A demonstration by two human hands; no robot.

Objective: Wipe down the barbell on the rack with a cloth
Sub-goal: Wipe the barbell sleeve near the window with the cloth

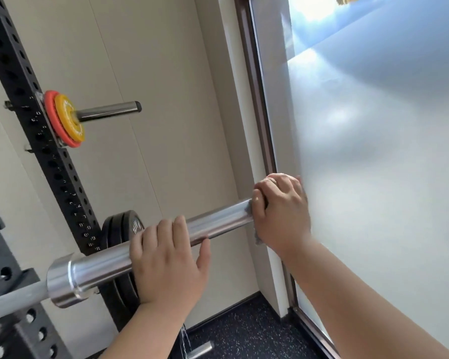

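Barbell [223,218]: on the rack [24,99]; its shiny sleeve slants from the lower left of the frame up to the middle right.
Left hand [166,260]: laid over the middle of the sleeve, fingers curled over the top, thumb in front.
Right hand [280,213]: wrapped round the sleeve's far end, gripping the cloth against it.
Cloth [259,239]: grey, mostly hidden, peeking out below the right hand.
Red and yellow plates [65,117]: on a peg, upper left.
Black plates [119,229]: behind the sleeve.

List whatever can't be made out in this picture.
Cloth: head view, mostly hidden under the right hand; only grey edges show.
Barbell: sleeve tip covered by that hand; shaft cut off by left edge.
Black plates: lettering blurred, partly behind the left hand.
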